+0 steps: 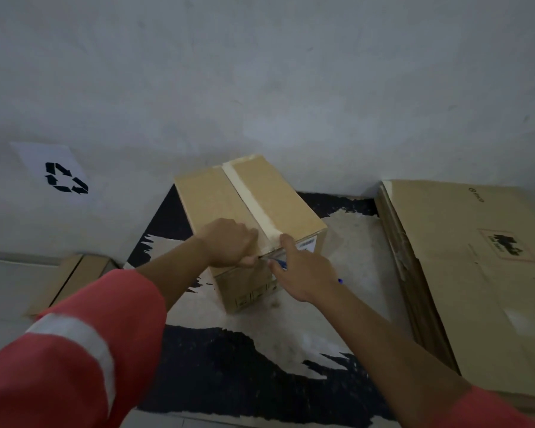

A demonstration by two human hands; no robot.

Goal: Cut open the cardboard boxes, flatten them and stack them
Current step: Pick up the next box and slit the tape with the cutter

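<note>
A closed cardboard box stands on the floor by the wall, with a pale tape strip running down the middle of its top. My left hand rests on the box's near top edge, fingers curled down over it beside the tape. My right hand grips a blue-handled cutter, its tip at the near end of the tape seam, close to my left fingers. Most of the cutter is hidden under the hand.
A stack of flattened cardboard boxes lies at the right. A smaller flat cardboard piece lies at the left. A paper sheet with a recycling symbol is stuck on the wall. The floor is worn black and pale.
</note>
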